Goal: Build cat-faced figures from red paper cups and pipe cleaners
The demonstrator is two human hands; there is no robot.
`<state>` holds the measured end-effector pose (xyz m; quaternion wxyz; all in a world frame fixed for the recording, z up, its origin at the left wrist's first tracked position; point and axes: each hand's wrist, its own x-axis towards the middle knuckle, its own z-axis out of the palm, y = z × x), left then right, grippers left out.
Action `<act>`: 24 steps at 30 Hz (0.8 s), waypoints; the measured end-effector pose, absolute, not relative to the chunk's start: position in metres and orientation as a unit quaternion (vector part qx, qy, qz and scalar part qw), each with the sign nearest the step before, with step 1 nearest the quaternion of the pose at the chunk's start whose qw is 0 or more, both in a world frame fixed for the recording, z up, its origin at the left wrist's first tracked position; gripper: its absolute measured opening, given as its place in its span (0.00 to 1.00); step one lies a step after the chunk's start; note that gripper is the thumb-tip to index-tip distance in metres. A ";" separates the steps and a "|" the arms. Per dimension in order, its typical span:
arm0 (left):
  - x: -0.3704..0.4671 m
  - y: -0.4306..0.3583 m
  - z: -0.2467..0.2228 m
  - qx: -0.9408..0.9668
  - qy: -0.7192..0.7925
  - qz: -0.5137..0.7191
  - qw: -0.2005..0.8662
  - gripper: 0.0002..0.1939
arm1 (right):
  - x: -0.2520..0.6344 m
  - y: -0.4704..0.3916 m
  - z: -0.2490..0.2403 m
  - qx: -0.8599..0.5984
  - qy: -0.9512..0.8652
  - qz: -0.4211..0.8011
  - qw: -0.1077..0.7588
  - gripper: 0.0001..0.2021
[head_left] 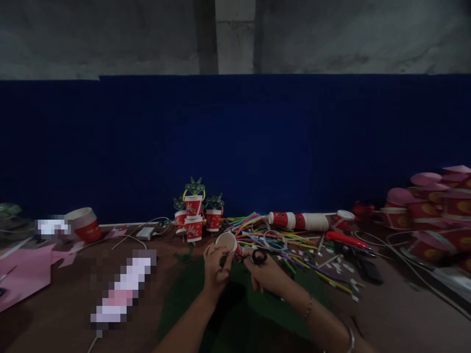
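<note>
One nested cup stack (85,228) stands near the desk's (66,299) back edge, then four decorated cups (194,230); mid-desk, the left hand (215,267) pinches one paper cup (226,241), the right hand (270,274) curls round one black-handled tool (263,252); two cup stacks (312,222) lie rightward near that edge.

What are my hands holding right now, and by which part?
Left hand: a paper cup, by its side near the rim. Right hand: a black-looped tool, apparently scissors, by its handle.
</note>
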<state>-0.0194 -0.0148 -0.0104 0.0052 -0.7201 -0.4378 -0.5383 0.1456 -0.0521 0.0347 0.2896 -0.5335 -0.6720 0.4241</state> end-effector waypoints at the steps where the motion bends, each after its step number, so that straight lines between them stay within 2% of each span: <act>1: -0.019 -0.015 -0.010 -0.720 -0.438 -0.538 0.004 0.06 | 0.146 -0.055 0.036 -0.536 -0.718 0.342 0.284 0.16; 3: -0.019 -0.015 -0.010 -0.721 -0.435 -0.539 0.002 0.06 | 0.147 -0.060 0.037 -0.537 -0.784 0.183 0.253 0.15; 5: -0.020 -0.015 -0.009 -0.720 -0.435 -0.541 0.007 0.06 | 0.147 -0.061 0.037 -0.543 -0.802 0.116 0.222 0.15; 6: -0.020 -0.015 -0.009 -0.718 -0.438 -0.541 0.012 0.06 | 0.146 -0.061 0.035 -0.547 -0.793 0.145 0.226 0.16; 14: -0.018 -0.017 -0.010 -0.720 -0.427 -0.546 0.037 0.04 | 0.148 -0.042 0.032 -0.466 -0.529 0.650 0.284 0.17; 17: -0.018 -0.018 -0.009 -0.716 -0.429 -0.549 0.039 0.04 | 0.151 -0.040 0.035 -0.412 -0.437 0.742 0.297 0.16; 20: -0.018 -0.018 -0.009 -0.714 -0.433 -0.550 0.036 0.05 | 0.150 -0.040 0.030 -0.434 -0.493 0.698 0.287 0.18; 22: -0.019 -0.018 -0.009 -0.718 -0.435 -0.542 0.029 0.06 | 0.148 -0.042 0.026 -0.485 -0.578 0.597 0.273 0.19; 24: -0.019 -0.017 -0.008 -0.721 -0.440 -0.535 0.021 0.07 | 0.147 -0.047 0.024 -0.525 -0.672 0.447 0.271 0.19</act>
